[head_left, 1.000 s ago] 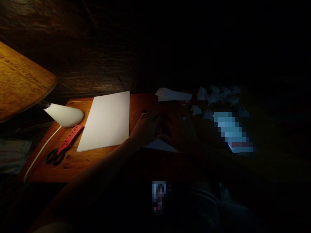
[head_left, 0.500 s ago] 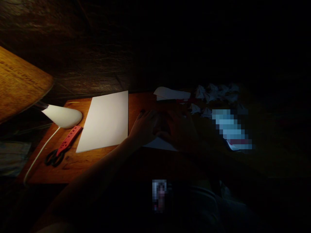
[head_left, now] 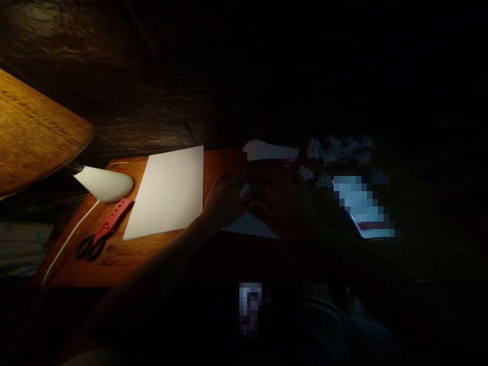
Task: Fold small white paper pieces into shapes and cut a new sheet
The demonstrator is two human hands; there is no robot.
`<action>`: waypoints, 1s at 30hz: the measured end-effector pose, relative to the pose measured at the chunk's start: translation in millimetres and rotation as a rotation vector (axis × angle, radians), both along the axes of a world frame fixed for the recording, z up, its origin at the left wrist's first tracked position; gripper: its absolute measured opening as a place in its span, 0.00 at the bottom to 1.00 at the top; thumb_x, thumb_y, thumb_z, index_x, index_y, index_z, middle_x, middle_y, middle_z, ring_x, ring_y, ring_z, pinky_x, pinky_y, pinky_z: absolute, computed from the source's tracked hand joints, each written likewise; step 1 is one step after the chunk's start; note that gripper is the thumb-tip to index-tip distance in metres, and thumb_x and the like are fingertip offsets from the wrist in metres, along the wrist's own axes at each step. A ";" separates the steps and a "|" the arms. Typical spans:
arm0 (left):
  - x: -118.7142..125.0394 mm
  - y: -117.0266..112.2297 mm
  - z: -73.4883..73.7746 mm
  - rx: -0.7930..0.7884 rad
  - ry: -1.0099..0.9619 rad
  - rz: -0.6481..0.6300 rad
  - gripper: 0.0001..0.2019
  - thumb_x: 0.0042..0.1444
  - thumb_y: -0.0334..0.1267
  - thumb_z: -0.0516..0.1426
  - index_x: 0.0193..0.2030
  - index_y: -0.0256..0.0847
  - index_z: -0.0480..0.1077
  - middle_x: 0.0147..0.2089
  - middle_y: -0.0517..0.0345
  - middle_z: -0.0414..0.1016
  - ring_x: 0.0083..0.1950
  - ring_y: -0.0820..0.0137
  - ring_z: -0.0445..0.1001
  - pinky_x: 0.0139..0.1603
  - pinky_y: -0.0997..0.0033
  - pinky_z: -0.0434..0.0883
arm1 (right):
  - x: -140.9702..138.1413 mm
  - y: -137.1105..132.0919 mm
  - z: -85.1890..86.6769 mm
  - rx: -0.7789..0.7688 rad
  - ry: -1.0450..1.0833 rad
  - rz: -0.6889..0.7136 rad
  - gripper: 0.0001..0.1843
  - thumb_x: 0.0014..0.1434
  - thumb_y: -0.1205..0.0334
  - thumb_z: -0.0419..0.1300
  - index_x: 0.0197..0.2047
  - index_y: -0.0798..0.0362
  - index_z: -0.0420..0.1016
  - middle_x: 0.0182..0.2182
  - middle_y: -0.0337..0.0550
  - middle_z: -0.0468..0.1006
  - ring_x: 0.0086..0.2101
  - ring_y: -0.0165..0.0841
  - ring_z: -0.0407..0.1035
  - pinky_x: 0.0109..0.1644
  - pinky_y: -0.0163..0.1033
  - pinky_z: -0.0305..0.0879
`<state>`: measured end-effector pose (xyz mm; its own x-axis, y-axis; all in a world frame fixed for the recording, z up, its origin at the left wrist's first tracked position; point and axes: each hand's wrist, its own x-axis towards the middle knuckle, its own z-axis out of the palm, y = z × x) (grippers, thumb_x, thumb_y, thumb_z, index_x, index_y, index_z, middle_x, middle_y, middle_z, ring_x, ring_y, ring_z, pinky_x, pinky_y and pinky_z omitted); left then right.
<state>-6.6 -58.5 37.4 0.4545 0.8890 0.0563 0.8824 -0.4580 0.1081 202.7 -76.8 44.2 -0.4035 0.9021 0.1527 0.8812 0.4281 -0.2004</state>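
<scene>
In deep shadow at the middle of the table, my left hand (head_left: 227,197) and my right hand (head_left: 280,201) lie close together over a white sheet of paper (head_left: 251,226). Only the sheet's near edge shows below them. My left fingers bend over the paper, with the thumb pointing toward the right hand. My right hand is very dark; its thumb lies on the paper near the left one, and its other fingers barely show. A stack of white paper (head_left: 168,193) lies just left of my left hand.
At the left stands a lamp with a white base (head_left: 109,183) and an amber shade (head_left: 41,137). Scissors with a red blade cover (head_left: 112,218) lie near its cord. Farther back are loose paper (head_left: 269,150) and several folded paper pieces (head_left: 343,150). A blurred, lit phone (head_left: 364,208) lies right.
My left thumb has come up into the light between the hands, and the fingers have shifted slightly on the paper. The whole view has moved a little.
</scene>
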 end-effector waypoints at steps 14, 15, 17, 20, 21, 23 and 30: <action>-11.3 0.2 -4.8 0.087 -0.031 0.043 0.17 0.74 0.45 0.59 0.63 0.42 0.78 0.64 0.43 0.81 0.63 0.49 0.80 0.66 0.45 0.72 | 10.8 5.0 -7.6 0.057 0.012 -0.076 0.38 0.77 0.30 0.52 0.57 0.53 0.90 0.63 0.59 0.81 0.62 0.54 0.70 0.67 0.59 0.60; -13.0 0.4 -4.9 0.091 -0.026 0.051 0.17 0.75 0.46 0.58 0.63 0.43 0.79 0.64 0.43 0.81 0.62 0.49 0.80 0.66 0.45 0.72 | 11.9 6.0 -7.7 0.061 -0.006 -0.084 0.37 0.78 0.32 0.52 0.57 0.53 0.90 0.64 0.59 0.80 0.62 0.54 0.70 0.67 0.59 0.60; -16.1 0.9 -4.9 0.102 -0.024 0.065 0.18 0.76 0.48 0.57 0.63 0.44 0.80 0.64 0.44 0.81 0.62 0.49 0.80 0.67 0.44 0.72 | 13.6 7.5 -6.3 0.051 -0.039 -0.091 0.34 0.80 0.36 0.52 0.56 0.54 0.90 0.65 0.59 0.81 0.62 0.54 0.70 0.67 0.59 0.61; -20.2 1.7 -5.3 0.128 -0.034 0.083 0.17 0.75 0.49 0.57 0.60 0.46 0.81 0.63 0.45 0.82 0.62 0.49 0.78 0.68 0.43 0.71 | 14.9 8.2 -1.4 0.019 -0.038 -0.109 0.30 0.80 0.42 0.53 0.54 0.52 0.92 0.62 0.59 0.82 0.61 0.54 0.71 0.66 0.60 0.62; -21.3 1.8 -5.4 0.135 -0.036 0.089 0.16 0.75 0.49 0.58 0.59 0.47 0.81 0.62 0.45 0.82 0.62 0.49 0.78 0.68 0.43 0.71 | 15.3 8.3 0.6 0.010 -0.028 -0.124 0.28 0.80 0.44 0.53 0.54 0.51 0.92 0.62 0.59 0.83 0.61 0.54 0.71 0.66 0.59 0.63; -22.4 1.7 -5.0 0.135 -0.031 0.098 0.16 0.74 0.49 0.58 0.59 0.48 0.81 0.63 0.46 0.82 0.63 0.49 0.77 0.68 0.43 0.70 | 16.5 8.3 4.8 -0.009 -0.025 -0.157 0.26 0.81 0.51 0.52 0.54 0.51 0.92 0.62 0.58 0.83 0.61 0.52 0.72 0.64 0.57 0.64; -20.7 -1.1 1.2 0.098 0.027 0.122 0.20 0.71 0.52 0.62 0.60 0.42 0.81 0.65 0.41 0.80 0.65 0.47 0.77 0.71 0.40 0.68 | 22.0 7.9 12.8 -0.061 -0.130 -0.183 0.21 0.76 0.62 0.54 0.50 0.55 0.92 0.62 0.58 0.83 0.63 0.53 0.72 0.65 0.59 0.62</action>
